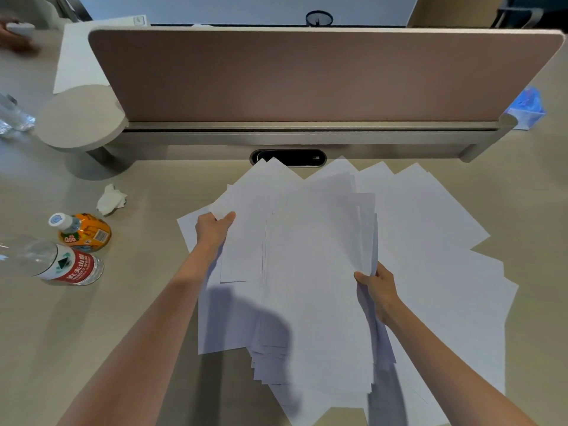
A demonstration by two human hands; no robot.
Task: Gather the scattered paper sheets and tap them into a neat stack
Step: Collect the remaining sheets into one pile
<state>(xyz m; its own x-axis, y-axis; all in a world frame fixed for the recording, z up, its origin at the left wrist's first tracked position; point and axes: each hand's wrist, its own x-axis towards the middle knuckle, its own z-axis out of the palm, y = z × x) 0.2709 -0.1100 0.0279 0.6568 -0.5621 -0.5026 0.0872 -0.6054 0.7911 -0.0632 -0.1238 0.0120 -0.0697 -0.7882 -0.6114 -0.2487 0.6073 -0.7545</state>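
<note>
Paper sheets (310, 272), light, limp and slippery, fan across the desk (147, 302) toward twelve o'clock; your left hand (213, 229) pinches their nine o'clock edge, your right hand (376, 290) grips three o'clock, so squeeze both long edges.

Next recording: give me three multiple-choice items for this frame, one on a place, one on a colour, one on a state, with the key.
1. Where do the bottles lie on the desk?
A. left of the paper
B. right of it
C. on it

2. The divider panel is:
A. green
B. dusty pink
C. black

3. The paper sheets are:
A. neatly squared
B. fanned and uneven
C. rolled up

Key: A, they sit beyond the left hand; B, its face shows pink; B, edges splay between the left hand and right hand.
</note>
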